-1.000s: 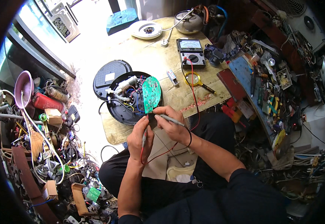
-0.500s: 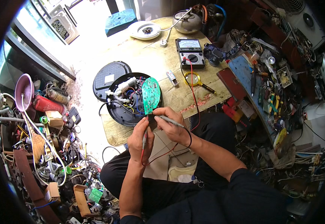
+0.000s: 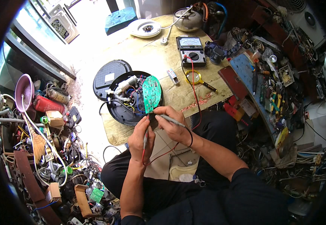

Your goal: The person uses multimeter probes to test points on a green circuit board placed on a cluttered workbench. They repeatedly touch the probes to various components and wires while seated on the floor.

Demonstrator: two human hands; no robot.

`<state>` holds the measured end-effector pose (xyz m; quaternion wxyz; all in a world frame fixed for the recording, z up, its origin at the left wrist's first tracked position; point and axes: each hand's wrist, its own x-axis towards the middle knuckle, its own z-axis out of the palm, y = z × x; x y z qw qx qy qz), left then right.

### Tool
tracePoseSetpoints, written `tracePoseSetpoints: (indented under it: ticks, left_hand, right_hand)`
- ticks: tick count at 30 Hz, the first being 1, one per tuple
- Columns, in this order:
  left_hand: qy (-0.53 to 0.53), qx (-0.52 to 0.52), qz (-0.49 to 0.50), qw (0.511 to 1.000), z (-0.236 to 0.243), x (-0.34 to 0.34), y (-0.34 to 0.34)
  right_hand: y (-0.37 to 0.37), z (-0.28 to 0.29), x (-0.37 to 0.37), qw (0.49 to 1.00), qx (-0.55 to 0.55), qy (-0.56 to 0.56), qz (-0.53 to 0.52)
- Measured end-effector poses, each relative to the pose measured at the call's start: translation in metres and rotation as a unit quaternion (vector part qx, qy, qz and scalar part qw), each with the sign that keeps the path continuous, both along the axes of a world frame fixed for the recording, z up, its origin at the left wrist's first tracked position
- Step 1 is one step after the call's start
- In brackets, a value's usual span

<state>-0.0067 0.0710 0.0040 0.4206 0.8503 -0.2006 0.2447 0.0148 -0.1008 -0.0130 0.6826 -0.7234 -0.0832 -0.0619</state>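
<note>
Probing looks to be the step in hand: the left hand (image 3: 140,137) fingers pinch a red-tipped test probe (image 3: 145,138), the right hand (image 3: 172,123) fingers grip a grey probe (image 3: 170,120), both tips at the lower edge of the green oval circuit board (image 3: 151,93) standing over the open round black appliance base (image 3: 127,101) on the wooden surface (image 3: 151,56). Steady tips matter next. A white label sits on the black round lid (image 3: 110,77).

from here i can't see the probe tips (image 3: 150,114): both hide behind the green circuit board (image 3: 151,93), whose parts are too small to tell. the left hand (image 3: 141,139) covers most of its probe.
</note>
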Motion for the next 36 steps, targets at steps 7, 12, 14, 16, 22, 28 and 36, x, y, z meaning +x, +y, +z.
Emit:
tracePoseSetpoints:
  ticks: [7, 12, 14, 16, 22, 28, 36]
  left_hand:
    - [-0.010, -0.004, 0.005, 1.000, -0.001, -0.001, 0.001]
    - [-0.011, -0.008, 0.001, 1.000, -0.005, 0.001, -0.001]
    - [-0.021, 0.014, 0.008, 1.000, -0.006, 0.003, 0.002]
    - [-0.020, 0.012, 0.006, 1.000, -0.007, 0.003, 0.001]
    - [-0.013, 0.004, 0.005, 1.000, -0.007, 0.001, 0.002]
    - [-0.022, 0.005, -0.004, 1.000, -0.008, 0.003, 0.002]
    - [-0.030, 0.023, -0.005, 0.999, -0.008, 0.004, 0.003]
  right_hand:
    - [0.004, 0.004, -0.001, 1.000, 0.012, 0.012, -0.004]
    - [0.001, 0.011, -0.004, 0.998, -0.052, -0.026, -0.032]
    - [-0.001, 0.018, -0.007, 0.987, -0.109, -0.099, -0.057]
    - [-0.006, 0.019, -0.012, 0.985, -0.120, -0.098, -0.082]
    - [-0.026, 0.028, -0.012, 0.991, -0.100, -0.010, -0.086]
    - [-0.024, 0.029, -0.016, 0.998, -0.041, 0.026, -0.046]
    - [-0.019, 0.026, -0.017, 0.994, -0.106, 0.003, -0.031]
